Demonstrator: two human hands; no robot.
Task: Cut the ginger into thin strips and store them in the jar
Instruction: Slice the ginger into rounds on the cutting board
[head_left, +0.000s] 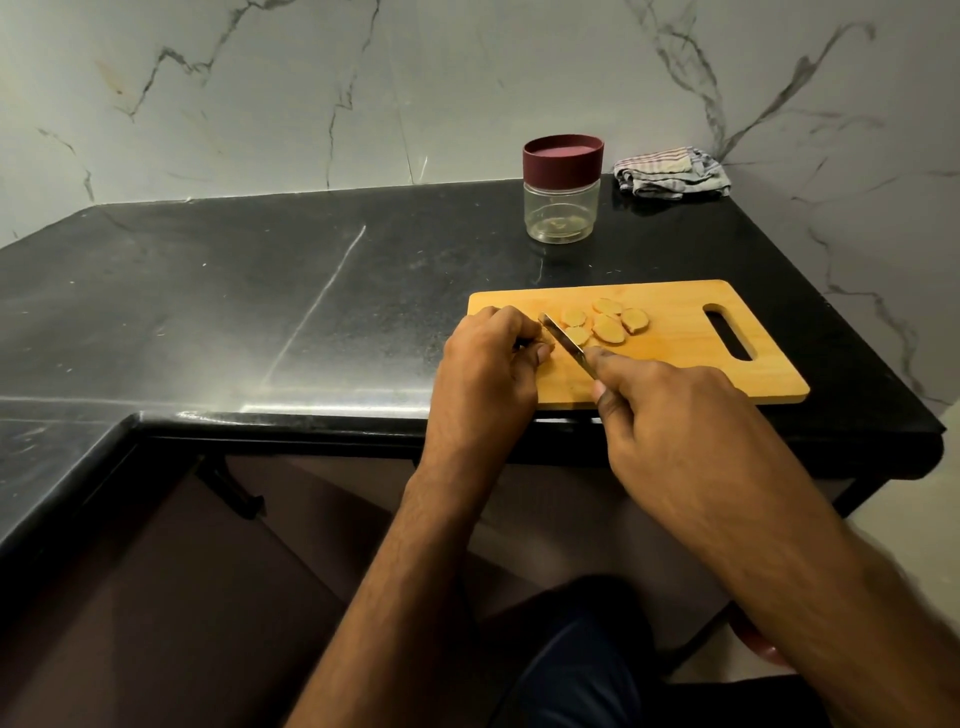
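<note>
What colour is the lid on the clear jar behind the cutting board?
Dark maroon lid on the clear plastic jar, seen best in the head view.

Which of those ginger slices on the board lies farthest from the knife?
The ginger slice at the right end of the group, nearest the board's handle slot; the other slices lie between it and the knife.

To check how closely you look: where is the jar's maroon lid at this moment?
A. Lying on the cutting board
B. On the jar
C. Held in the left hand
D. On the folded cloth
B: the maroon lid sits on top of the clear jar, which stands on the black counter behind the cutting board.
</note>
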